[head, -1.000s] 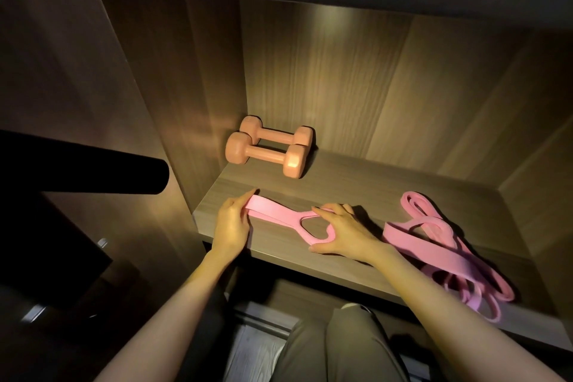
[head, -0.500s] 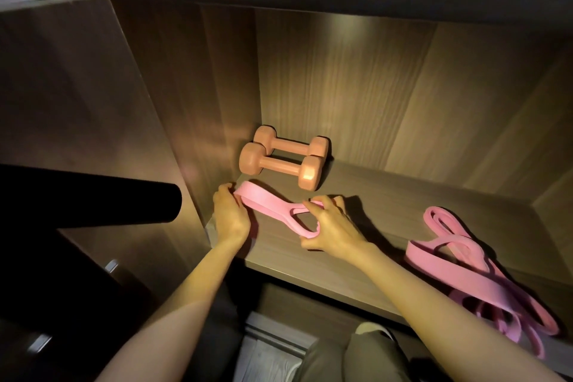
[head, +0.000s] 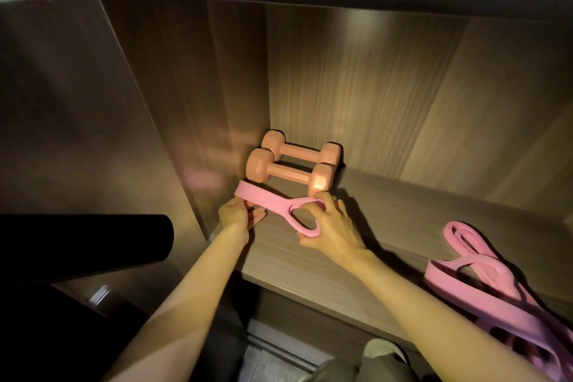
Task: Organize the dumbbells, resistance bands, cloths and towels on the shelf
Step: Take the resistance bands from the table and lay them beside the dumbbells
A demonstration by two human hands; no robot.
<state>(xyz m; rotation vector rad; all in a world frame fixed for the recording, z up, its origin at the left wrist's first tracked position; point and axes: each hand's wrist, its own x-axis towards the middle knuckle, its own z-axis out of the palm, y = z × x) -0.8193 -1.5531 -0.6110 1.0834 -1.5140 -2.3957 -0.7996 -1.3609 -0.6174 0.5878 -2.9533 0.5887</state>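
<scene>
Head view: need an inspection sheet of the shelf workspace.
Surface: wooden shelf, dimly lit.
Job's things: two orange dumbbells side by side in the back left corner; folded pink resistance band just in front of them; loose pink resistance bands heaped at the right; cloths, towels: nothing seen.
Clutter: nothing seen.
Grippers: left hand pinches the folded band's left end; right hand grips its looped end.
Cables: nothing seen.
Surroundings: wood back panel; black cylinder at left.
</scene>
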